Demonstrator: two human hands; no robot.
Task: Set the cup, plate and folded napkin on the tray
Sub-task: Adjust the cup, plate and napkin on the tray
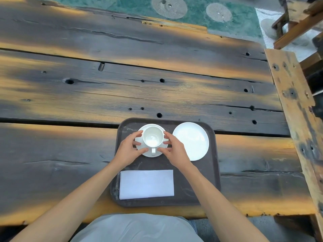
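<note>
white cup [153,137] sits upright on its saucer [158,153] in the far-left part of the brown tray [212,173], handle pointing toward the near edge. white plate [191,141] lies just right of the saucer, also on the tray. folded napkin [146,184] lies flat in the near-left part, long axis running left-right, well apart from the cup.

left hand [128,151] and right hand [176,151] flank the cup, 1 on each side, fingers loosely curled and spread; fingertips rest at the saucer rim and beside the cup wall. cannot tell whether they press or merely touch.

judgement: all 3 items appear placed. cup lies centred between the 2 hands, equally near both, so any final nudge would be a 2-handed slide or turn of the saucer.
</note>
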